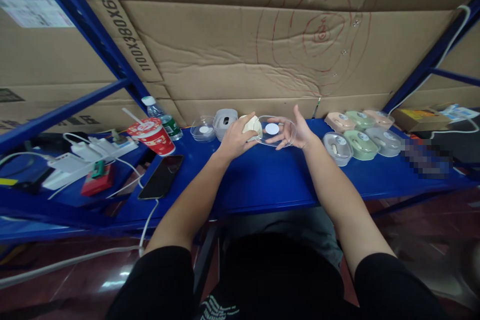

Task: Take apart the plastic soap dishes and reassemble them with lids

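My left hand is closed around a cream-coloured plastic piece, its fingers covering much of it. Right beside that piece is a clear oval plastic lid with a round white sticker, its left edge close to my left fingertips. Behind the lid my right hand has its fingers spread and its thumb pointing up, apart from the lid. Whether the fingers bear the lid's weight I cannot tell. Left of my hands stand grey plastic containers and clear lids with a white sticker.
Several lidded boxes in pink, green and grey stand at the right of the blue table. On the left are a phone, a red cup with a straw, a water bottle and a power strip. Cardboard backs the table.
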Action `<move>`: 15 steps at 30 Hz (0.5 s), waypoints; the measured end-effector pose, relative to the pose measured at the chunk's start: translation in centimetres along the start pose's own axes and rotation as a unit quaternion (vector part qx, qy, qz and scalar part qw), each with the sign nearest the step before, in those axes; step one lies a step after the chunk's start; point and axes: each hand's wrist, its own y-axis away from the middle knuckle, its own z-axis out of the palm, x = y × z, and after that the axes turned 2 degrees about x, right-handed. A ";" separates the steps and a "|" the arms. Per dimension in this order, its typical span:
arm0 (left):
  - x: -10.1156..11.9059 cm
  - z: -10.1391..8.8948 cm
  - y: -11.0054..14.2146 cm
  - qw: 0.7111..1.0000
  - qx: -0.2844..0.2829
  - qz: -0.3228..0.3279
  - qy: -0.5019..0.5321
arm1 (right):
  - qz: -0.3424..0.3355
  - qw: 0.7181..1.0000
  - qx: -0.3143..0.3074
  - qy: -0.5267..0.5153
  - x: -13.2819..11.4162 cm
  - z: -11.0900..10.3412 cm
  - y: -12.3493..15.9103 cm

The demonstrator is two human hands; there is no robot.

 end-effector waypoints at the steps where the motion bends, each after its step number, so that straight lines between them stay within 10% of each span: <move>1: -0.3 0.1 0.0 1.000 0.024 -0.012 0.004 | -0.014 0.999 0.028 0.004 0.1 -0.2 -0.3; 4: -2.0 0.0 0.2 0.983 0.162 -0.078 0.022 | -0.097 0.973 0.201 0.061 0.9 -1.3 -1.6; 7: -5.0 -0.7 0.5 0.933 0.316 -0.169 0.037 | -0.163 0.876 0.382 0.245 2.1 -3.3 -2.2; 10: -7.8 -1.6 1.1 0.881 0.389 -0.268 0.027 | -0.109 0.814 0.383 0.423 3.4 -5.3 -2.2; 15: -9.2 -1.8 2.2 0.837 0.374 -0.400 0.007 | 0.064 0.804 0.256 0.532 5.5 -6.0 -2.7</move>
